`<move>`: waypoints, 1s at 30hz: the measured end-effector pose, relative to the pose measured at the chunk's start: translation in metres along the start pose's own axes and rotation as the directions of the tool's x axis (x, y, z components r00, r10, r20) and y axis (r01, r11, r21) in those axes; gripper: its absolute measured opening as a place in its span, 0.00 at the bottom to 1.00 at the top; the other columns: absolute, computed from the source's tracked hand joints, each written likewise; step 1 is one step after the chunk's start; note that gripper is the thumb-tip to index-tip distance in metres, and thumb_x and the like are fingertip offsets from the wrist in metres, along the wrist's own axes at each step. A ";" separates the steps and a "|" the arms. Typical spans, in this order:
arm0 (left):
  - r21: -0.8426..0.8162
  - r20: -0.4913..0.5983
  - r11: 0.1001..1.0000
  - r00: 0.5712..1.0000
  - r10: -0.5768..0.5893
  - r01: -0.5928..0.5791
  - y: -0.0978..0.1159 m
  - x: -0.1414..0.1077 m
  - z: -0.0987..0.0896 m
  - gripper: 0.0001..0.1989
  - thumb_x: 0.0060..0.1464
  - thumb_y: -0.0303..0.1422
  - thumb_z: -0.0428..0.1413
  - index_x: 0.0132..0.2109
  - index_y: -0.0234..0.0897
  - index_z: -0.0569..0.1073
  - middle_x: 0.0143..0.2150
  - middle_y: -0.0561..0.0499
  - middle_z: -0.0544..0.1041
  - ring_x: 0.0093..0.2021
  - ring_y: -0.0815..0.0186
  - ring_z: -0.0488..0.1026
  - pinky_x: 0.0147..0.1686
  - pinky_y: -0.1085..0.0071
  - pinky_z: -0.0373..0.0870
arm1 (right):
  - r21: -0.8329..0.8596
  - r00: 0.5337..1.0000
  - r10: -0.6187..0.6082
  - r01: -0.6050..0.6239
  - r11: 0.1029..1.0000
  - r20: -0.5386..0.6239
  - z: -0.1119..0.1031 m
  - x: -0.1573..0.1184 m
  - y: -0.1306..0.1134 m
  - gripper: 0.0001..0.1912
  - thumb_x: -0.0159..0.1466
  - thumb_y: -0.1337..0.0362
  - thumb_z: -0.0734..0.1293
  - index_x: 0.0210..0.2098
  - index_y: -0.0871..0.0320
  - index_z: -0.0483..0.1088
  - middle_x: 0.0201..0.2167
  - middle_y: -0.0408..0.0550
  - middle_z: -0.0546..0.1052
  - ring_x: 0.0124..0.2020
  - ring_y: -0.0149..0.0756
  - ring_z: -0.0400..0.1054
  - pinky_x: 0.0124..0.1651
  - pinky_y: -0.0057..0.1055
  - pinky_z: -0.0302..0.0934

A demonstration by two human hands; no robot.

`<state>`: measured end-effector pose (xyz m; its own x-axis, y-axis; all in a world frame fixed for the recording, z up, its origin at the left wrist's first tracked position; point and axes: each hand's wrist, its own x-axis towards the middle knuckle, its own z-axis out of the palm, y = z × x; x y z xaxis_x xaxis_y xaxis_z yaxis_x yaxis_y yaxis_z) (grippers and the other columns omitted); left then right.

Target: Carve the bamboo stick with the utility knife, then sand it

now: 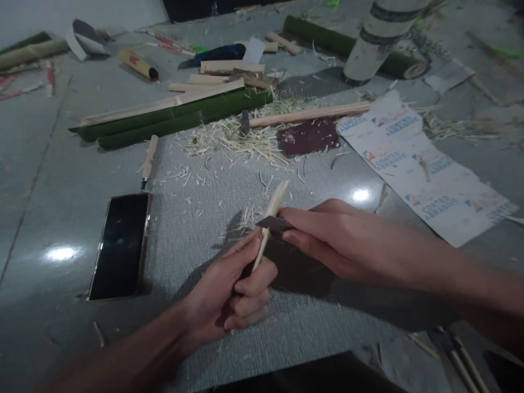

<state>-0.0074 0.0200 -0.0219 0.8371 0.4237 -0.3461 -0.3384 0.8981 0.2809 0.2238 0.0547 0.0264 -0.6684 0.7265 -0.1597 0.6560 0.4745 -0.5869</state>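
Observation:
My left hand [241,289] is closed round the lower end of a thin pale bamboo strip [277,197], which slants up and away from me. My right hand [339,234] pinches a flat metal blade [271,222] between thumb and fingers. The blade lies across the strip just above my left thumb, touching it. Its far end in my right fingers is hidden, so I cannot tell whether it has a handle. Fine pale shavings [249,218] lie on the grey surface behind the strip.
A phone [120,245] lies left, near a wooden-handled tool [149,158]. Beyond are split green bamboo [184,117], a hammer [303,115], a dark red sandpaper sheet [309,137] and a shavings pile [249,143]. Printed abrasive paper [426,169] lies right; a cylinder [376,41] stands behind.

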 end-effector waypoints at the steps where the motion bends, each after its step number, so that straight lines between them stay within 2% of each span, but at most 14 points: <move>1: 0.008 0.003 1.000 1.000 -0.008 0.008 0.000 0.000 0.000 0.31 0.75 0.47 0.42 0.23 0.38 0.58 0.13 0.62 0.51 0.10 0.77 0.44 0.10 0.82 0.48 | 0.003 1.000 0.003 -0.003 1.000 0.002 0.000 0.000 0.000 0.11 0.78 0.57 0.55 0.40 0.53 0.60 0.27 0.40 0.69 0.22 0.29 0.58 0.28 0.31 0.45; 11: -0.021 0.035 1.000 0.999 0.017 -0.016 0.000 0.001 -0.002 0.31 0.76 0.45 0.40 0.23 0.38 0.59 0.14 0.63 0.50 0.09 0.78 0.43 0.10 0.82 0.49 | 0.017 0.999 -0.027 0.028 0.999 -0.036 -0.001 0.001 0.001 0.12 0.78 0.57 0.57 0.38 0.54 0.62 0.26 0.39 0.68 0.24 0.30 0.58 0.29 0.31 0.46; 22: -0.033 0.025 0.999 1.000 -0.002 0.003 0.000 0.000 -0.004 0.29 0.75 0.46 0.45 0.24 0.37 0.62 0.15 0.62 0.54 0.09 0.77 0.43 0.10 0.82 0.49 | 0.042 0.998 -0.062 0.063 0.997 -0.011 -0.003 0.001 0.006 0.13 0.78 0.57 0.57 0.37 0.54 0.61 0.26 0.38 0.67 0.24 0.29 0.58 0.29 0.31 0.47; 30: -0.058 0.064 0.998 0.998 -0.021 0.025 0.002 0.000 -0.002 0.30 0.76 0.43 0.40 0.24 0.37 0.63 0.14 0.62 0.54 0.09 0.77 0.43 0.10 0.83 0.49 | 0.044 0.998 -0.060 0.058 0.997 0.036 -0.006 0.000 0.005 0.14 0.78 0.58 0.57 0.35 0.54 0.60 0.27 0.38 0.67 0.24 0.29 0.58 0.30 0.33 0.46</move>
<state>-0.0090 0.0218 -0.0234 0.8698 0.3965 -0.2938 -0.3422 0.9136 0.2197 0.2298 0.0602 0.0284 -0.7187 0.6782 -0.1530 0.6001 0.4939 -0.6292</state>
